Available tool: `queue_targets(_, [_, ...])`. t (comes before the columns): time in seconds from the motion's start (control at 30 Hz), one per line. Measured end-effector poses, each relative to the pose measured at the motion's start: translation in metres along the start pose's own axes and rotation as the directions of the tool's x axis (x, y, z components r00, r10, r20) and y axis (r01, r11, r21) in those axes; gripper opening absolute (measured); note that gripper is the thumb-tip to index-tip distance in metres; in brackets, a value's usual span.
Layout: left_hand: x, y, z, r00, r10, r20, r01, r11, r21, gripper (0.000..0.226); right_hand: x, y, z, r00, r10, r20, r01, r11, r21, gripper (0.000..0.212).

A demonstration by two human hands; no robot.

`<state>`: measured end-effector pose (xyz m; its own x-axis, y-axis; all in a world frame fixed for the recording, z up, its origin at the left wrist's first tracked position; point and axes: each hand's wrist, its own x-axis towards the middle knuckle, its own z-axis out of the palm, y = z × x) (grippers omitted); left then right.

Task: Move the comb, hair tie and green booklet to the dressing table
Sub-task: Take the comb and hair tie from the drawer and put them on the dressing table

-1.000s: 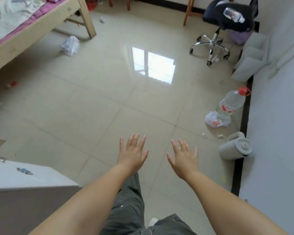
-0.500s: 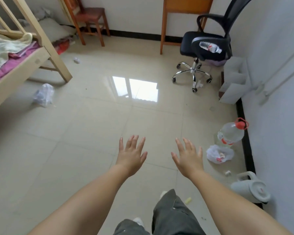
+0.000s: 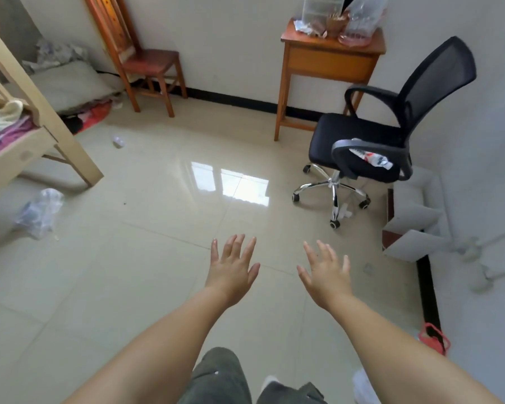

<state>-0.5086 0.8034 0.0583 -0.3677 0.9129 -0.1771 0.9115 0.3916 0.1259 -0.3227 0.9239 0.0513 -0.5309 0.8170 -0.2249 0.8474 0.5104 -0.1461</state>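
Observation:
My left hand (image 3: 232, 268) and my right hand (image 3: 325, 271) are stretched out in front of me over the bare tile floor, palms down, fingers spread, holding nothing. A small wooden table (image 3: 330, 58) stands against the far wall, with plastic drawers, a cup of sticks and a clear bag on top. I cannot see a comb, a hair tie or a green booklet anywhere in this view.
A black office chair (image 3: 370, 147) with a plastic bottle on its seat stands right of the table. A wooden chair (image 3: 146, 62) is at the far wall. A bed frame (image 3: 27, 132) is at left, a crumpled plastic bag (image 3: 38, 212) on the floor beside it. White boards (image 3: 414, 220) lean at the right wall.
The view has tilted up and moved forward: the table top and both chairs have come into view, the water jug and kettle at right have dropped out. Both hands stay open and empty.

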Motion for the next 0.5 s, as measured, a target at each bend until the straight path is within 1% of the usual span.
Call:
queue_targets(0.1, [0.08,-0.014,-0.014,0.999,-0.034,0.003,0.034,0.999,-0.013,0.061,0.085,-0.005,-0.019,1.0,-0.017,-0.009,0.017,1.0,0.008,0.058])
queue_targets(0.17, [0.14,-0.027,-0.024,0.999,-0.03,-0.011,0.03,1.0,-0.007,0.061,0.148,-0.01,-0.032,0.999,-0.016,-0.038,0.017,1.0,0.019,0.058])
queue_targets(0.3, [0.27,-0.053,-0.057,0.998,0.033,-0.051,-0.033,0.999,0.007,0.061,0.275,-0.021,-0.066,0.995,0.025,-0.091,-0.022,0.999,0.038,0.058])
queue_targets(0.4, [0.365,-0.067,-0.092,0.994,0.08,-0.08,-0.078,0.996,0.036,0.06,0.355,-0.027,-0.1,0.988,0.075,-0.133,-0.065,0.994,0.083,0.057])
queue_targets(0.5, [0.452,-0.072,-0.12,0.992,0.108,-0.073,-0.105,0.994,0.033,0.06,0.426,-0.024,-0.131,0.983,0.114,-0.147,-0.1,0.99,0.098,0.057])
